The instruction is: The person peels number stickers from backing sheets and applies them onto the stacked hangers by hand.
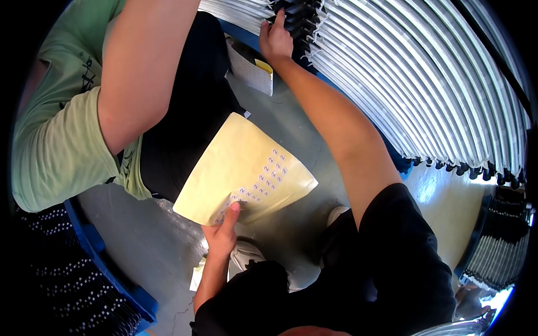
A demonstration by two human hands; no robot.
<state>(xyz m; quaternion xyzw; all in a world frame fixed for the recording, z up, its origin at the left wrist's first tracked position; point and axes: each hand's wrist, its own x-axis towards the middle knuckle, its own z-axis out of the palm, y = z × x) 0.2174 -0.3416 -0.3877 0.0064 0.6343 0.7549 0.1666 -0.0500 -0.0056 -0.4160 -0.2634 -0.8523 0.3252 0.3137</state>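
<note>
My left hand [222,234] grips the lower edge of a yellow sheet of number stickers [230,162], thumb on top. Rows of small round stickers printed "2" run along its right side; the rest of its face is plain yellow. My right hand [276,43] is stretched far forward, index finger extended and thumb apart, at the black pieces [297,19] between two stacks. I cannot tell whether the fingertip presses on them. Right of that hand lies a large stack of silvery-white wrapped strips [403,84] with tied ends.
A co-worker in a green shirt [61,134] stands close on the left, arm across the view. A white box or card [249,70] with a yellow edge is beyond the sheet. Blue bins [106,269] with black parts stand lower left; another dark stack [496,252] is at right.
</note>
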